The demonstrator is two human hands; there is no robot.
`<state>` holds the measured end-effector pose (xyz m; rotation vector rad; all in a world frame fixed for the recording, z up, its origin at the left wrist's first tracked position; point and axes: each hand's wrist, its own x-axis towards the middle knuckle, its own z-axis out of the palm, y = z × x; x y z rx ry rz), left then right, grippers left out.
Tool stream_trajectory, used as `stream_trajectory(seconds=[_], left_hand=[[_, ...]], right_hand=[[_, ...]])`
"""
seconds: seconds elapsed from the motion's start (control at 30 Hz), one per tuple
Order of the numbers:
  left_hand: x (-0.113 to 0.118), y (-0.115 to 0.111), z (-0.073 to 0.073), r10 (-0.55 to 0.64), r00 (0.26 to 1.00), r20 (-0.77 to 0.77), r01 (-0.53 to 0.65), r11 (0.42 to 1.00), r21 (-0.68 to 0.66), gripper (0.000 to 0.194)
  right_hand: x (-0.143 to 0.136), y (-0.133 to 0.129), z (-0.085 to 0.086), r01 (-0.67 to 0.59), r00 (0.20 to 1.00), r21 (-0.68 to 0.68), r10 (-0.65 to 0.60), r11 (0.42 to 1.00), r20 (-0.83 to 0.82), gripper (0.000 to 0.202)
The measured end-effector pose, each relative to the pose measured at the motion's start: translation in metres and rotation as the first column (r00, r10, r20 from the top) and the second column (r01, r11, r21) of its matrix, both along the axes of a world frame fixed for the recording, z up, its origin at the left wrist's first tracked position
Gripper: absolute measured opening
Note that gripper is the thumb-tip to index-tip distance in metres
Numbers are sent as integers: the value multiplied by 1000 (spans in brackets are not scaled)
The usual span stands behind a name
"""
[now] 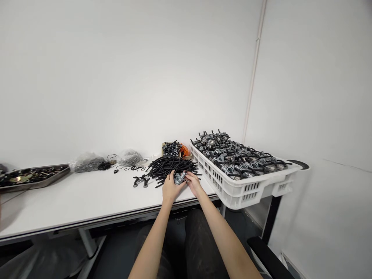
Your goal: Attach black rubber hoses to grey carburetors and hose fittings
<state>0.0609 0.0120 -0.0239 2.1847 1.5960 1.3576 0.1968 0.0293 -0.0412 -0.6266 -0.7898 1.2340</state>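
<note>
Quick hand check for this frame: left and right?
Left hand: closed on a silvery metal part.
Right hand: fingertips at the part's right side; grip can't be told.

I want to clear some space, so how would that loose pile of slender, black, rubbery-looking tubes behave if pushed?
The pile of slender black tubes would probably scatter, since its pieces overlap loosely. Single tubes look springy rather than limp, as several hold gentle curves. Straighter ones might roll on the white table.
</note>
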Motion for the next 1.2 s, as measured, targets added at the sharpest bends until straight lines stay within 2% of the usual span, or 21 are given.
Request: stream_trajectory(seconds=[0.23, 0.53, 0.77, 0.97, 1.2], left_hand=[[0, -2, 2, 0, 1000, 3, 0, 1000, -11, 77], [-1, -2, 1, -11, 1000, 7, 11, 1000, -11, 77], [-2, 1, -1, -13, 1000, 11, 13, 1000, -1, 78], [-3, 1, -2, -16, 1000, 12, 16, 1000, 4, 77], [-3, 0, -2, -21, 1000, 9, 21, 1000, 4, 78]], right_hand=[[1, 4, -5, -10, 998, -15, 11, 1000, 62, 24], [2, 8, -9, -16, 995, -35, 19, 999, 97, 32], [1, 6, -7, -35, 995, -15, 36, 999, 92, 21], [0, 8, -8, -30, 995, -31, 33, 999, 94, 31], [0, 5, -6, -14, 996, -30, 17, 999, 91, 34]])
